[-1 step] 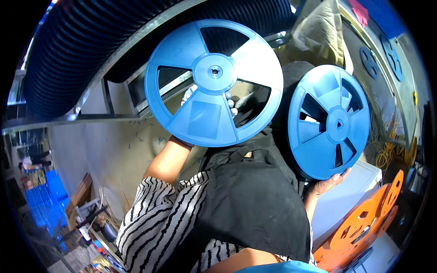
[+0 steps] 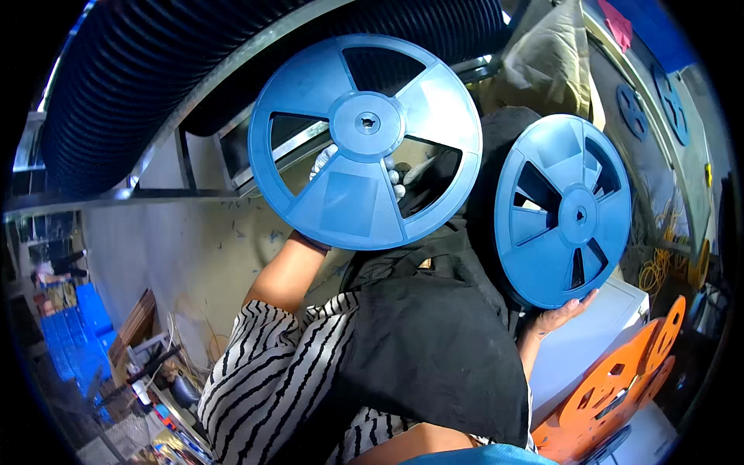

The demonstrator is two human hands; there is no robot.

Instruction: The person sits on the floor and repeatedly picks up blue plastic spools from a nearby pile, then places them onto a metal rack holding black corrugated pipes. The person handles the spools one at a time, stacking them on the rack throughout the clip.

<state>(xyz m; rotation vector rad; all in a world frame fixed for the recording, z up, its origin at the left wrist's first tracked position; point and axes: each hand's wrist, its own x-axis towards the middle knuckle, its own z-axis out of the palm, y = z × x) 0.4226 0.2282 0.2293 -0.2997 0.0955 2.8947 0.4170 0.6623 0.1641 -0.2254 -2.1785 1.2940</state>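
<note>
Workshop, black duct [image 2: 116,85] overhead; left hand [image 2: 325,163] gripping large reel [image 2: 364,139] from behind, face-on; right hand [image 2: 562,314] open, cupping smaller reel [image 2: 562,211] from beneath, lower right.

blue reels: 2 held up, one at each hand [image 2: 364,139] | orange reels: 2, below the right hand [image 2: 620,380]

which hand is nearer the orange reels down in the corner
Right. The right hand props up the smaller blue reel just above and left of the orange reels. The left hand, in a white glove, is behind the larger blue reel, far up and left.
</note>
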